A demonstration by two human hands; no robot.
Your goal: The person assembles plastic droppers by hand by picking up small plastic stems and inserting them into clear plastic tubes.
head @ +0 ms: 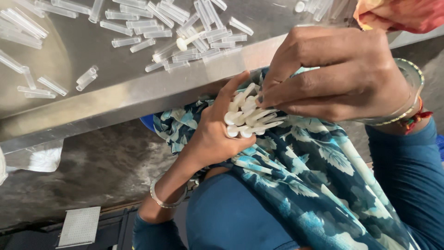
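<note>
Left hand (213,134) curled round a bunch of white plungers (249,118), heads fanned out, just below the edge of the steel table (138,92). Right hand (337,74) closed over the same bunch from above, fingertips (273,97) pinching one stem. Both hands together, held over a blue floral cloth (314,176). Clear plastic tubes (185,28) scattered across the table top, well apart from the bunch

Clear glossy plastic tubes (138,28) lie on the smooth, brushed-metal table (92,99), whose edge meets soft printed cloth (305,171), while matt white plastic plungers (249,118) and shiny metal bangles (164,201) contrast with the rough grey floor (101,166).
</note>
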